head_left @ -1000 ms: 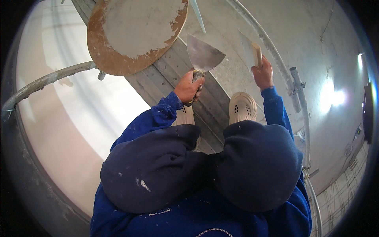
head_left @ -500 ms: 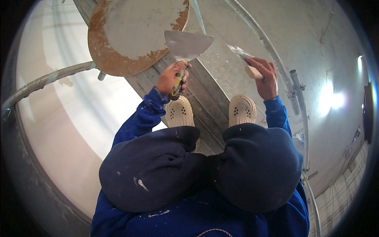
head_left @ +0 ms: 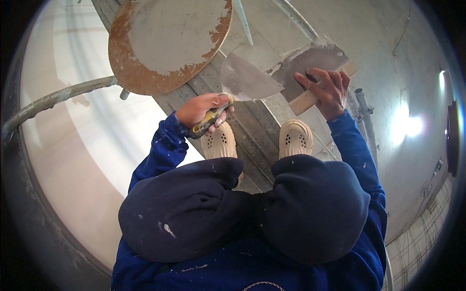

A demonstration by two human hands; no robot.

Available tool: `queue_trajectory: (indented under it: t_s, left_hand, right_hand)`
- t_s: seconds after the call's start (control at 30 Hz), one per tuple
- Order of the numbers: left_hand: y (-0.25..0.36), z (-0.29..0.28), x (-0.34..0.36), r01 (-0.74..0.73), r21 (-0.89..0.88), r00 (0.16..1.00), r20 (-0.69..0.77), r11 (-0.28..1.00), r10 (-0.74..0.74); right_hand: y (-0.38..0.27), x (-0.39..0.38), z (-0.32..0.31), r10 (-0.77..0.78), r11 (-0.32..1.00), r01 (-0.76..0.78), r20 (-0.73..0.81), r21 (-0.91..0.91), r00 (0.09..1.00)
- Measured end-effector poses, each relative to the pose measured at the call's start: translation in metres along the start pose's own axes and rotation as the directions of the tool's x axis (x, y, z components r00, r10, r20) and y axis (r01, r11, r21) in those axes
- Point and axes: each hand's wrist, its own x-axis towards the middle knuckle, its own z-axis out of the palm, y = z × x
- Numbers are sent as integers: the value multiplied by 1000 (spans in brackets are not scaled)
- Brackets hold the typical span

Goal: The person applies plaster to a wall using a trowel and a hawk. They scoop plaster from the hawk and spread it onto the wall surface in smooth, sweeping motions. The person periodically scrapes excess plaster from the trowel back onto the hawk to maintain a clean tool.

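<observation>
Here, left hand (head_left: pixel 203 110): fingers clasped round fan-bladed metal scraper (head_left: pixel 246 80); right hand (head_left: pixel 329 93): fingers bent, parted, on wood-gripped, smeared blade (head_left: pixel 308 59); far left: rounded brown board (head_left: pixel 122 60), ragged grey crust (head_left: pixel 170 36).

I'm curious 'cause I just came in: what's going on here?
A person grips a wide scraper in the left hand and a wooden-handled trowel in the right hand. The two tools are close together; I can't tell if they touch. A round, smeared board is farther ahead to the left.

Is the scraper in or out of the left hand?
In: the left hand is closed around the yellow-and-black handle of the scraper.
</observation>
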Motion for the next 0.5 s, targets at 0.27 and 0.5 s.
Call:
queue_trajectory:
  t_s: [0.27,0.5]
  left_hand:
    - [-7,-2,6,90,-78,996,18,993,-89]
    - [-7,-2,20,127,-175,991,63,976,-117]
  right_hand:
    - [3,8,-17,-166,986,166,16,10,986]
    - [-25,13,-28,-367,918,335,140,212,919]
